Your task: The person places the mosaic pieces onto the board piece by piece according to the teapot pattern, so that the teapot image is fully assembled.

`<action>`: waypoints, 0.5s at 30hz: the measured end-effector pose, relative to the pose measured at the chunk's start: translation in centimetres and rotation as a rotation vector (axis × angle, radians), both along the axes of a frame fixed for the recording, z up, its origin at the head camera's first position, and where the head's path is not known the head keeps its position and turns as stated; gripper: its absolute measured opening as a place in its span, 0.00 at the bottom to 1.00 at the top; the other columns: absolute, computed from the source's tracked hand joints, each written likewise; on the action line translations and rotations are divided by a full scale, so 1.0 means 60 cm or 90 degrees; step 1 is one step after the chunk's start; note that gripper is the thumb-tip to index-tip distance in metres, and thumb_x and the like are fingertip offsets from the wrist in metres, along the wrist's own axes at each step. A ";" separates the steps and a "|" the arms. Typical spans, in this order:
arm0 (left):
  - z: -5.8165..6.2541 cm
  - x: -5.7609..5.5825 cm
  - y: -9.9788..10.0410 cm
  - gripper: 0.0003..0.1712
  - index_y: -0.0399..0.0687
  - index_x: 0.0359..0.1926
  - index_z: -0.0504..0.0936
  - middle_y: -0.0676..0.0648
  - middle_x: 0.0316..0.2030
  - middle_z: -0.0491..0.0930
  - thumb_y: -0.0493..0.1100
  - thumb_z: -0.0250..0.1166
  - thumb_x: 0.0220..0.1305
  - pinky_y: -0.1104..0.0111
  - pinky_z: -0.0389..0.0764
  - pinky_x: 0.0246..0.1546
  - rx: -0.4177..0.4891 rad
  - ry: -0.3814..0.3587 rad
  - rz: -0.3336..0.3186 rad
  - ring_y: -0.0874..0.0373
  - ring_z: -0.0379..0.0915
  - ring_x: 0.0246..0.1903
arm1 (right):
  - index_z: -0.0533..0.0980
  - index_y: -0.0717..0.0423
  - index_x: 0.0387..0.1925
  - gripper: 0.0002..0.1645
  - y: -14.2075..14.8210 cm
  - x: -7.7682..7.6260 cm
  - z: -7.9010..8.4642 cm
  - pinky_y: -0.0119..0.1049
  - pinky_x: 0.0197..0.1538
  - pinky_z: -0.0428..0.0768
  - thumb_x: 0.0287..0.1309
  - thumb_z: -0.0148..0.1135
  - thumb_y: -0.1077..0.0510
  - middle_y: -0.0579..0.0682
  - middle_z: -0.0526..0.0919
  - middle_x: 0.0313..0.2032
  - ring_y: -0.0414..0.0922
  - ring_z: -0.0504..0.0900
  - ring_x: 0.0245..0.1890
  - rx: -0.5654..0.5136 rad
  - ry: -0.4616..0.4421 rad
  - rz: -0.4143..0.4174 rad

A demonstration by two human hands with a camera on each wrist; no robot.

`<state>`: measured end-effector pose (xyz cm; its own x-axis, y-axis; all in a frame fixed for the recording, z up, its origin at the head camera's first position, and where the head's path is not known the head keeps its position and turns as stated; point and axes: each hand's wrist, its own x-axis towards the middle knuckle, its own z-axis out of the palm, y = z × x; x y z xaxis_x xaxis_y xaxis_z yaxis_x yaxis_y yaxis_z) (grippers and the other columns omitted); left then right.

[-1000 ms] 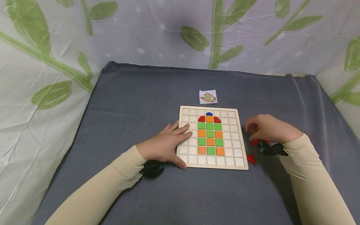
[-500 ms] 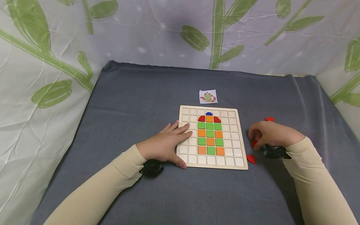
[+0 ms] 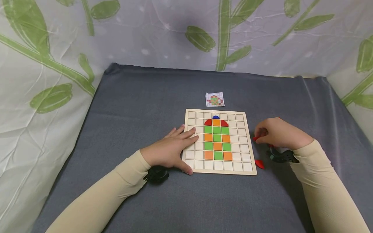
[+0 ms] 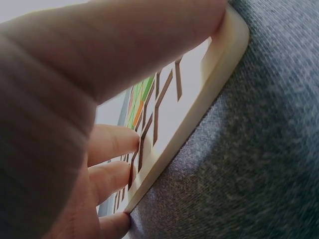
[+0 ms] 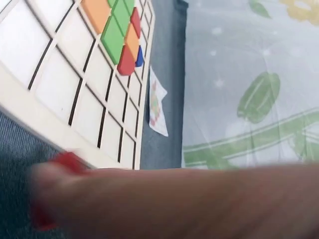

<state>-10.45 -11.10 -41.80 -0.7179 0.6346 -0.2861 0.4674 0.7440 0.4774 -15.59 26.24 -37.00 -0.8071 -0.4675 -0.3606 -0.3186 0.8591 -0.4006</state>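
A wooden grid board point(image 3: 240, 167) lies on the cloth, its squares partly filled with green, orange, red and blue tiles. My left hand point(image 3: 172, 150) rests spread over the board's left side; in the left wrist view its thumb point(image 4: 164, 35) lies across the near corner. Just off the board's right edge, my right hand point(image 3: 278, 132) pinches a small red tile point(image 3: 255, 138) between thumb and fingertips, most of it hidden. That held red tile point(image 5: 69, 161) also shows in the right wrist view, blurred.
A second red tile point(image 3: 259, 164) lies beside the board's lower right corner. More red shows under the right wrist. A small paper card point(image 3: 215, 99) with a coloured grid picture lies behind the board. A white leaf-patterned curtain point(image 3: 163, 35) hangs around the grey cloth point(image 3: 145, 97).
My right hand dipped down to the red tiles, then came back up and slightly left with one red tile at its fingertips. The left hand stays in place on the board.
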 end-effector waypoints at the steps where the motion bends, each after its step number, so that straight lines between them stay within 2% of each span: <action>1: 0.000 0.000 0.000 0.68 0.50 0.83 0.58 0.48 0.85 0.44 0.69 0.81 0.48 0.46 0.36 0.81 0.001 0.001 0.000 0.41 0.28 0.83 | 0.85 0.51 0.37 0.04 -0.002 0.000 0.001 0.39 0.27 0.76 0.62 0.74 0.62 0.46 0.81 0.26 0.42 0.75 0.19 -0.009 0.018 -0.007; 4: 0.002 0.000 -0.001 0.68 0.51 0.83 0.58 0.48 0.85 0.44 0.68 0.82 0.48 0.47 0.36 0.81 0.000 0.000 0.001 0.41 0.28 0.83 | 0.86 0.54 0.47 0.10 -0.011 -0.003 0.000 0.38 0.28 0.78 0.64 0.72 0.62 0.47 0.84 0.31 0.42 0.76 0.21 -0.039 0.090 -0.007; 7: 0.003 0.001 0.000 0.68 0.51 0.83 0.58 0.47 0.85 0.44 0.68 0.82 0.48 0.47 0.35 0.81 0.002 0.001 0.001 0.40 0.28 0.83 | 0.87 0.56 0.52 0.15 -0.021 -0.004 -0.007 0.39 0.32 0.78 0.65 0.72 0.62 0.48 0.87 0.36 0.41 0.77 0.26 -0.059 0.156 0.002; 10: 0.004 0.001 0.000 0.68 0.51 0.83 0.58 0.47 0.85 0.44 0.68 0.82 0.48 0.47 0.36 0.81 0.001 0.002 0.000 0.40 0.28 0.83 | 0.87 0.57 0.48 0.11 -0.032 -0.005 -0.017 0.39 0.33 0.78 0.65 0.72 0.60 0.48 0.90 0.37 0.41 0.79 0.27 -0.076 0.181 -0.014; 15: 0.003 0.001 0.001 0.68 0.51 0.83 0.58 0.47 0.85 0.44 0.68 0.82 0.48 0.46 0.36 0.81 -0.001 0.002 0.002 0.40 0.28 0.83 | 0.85 0.53 0.39 0.05 -0.048 -0.005 -0.034 0.37 0.31 0.79 0.66 0.73 0.57 0.48 0.90 0.34 0.42 0.82 0.26 -0.123 0.171 -0.087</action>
<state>-10.39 -11.07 -41.63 -0.7209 0.6322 -0.2839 0.4671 0.7459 0.4749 -15.91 23.33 -39.01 -0.9207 -0.3881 -0.0418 -0.3229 0.8173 -0.4773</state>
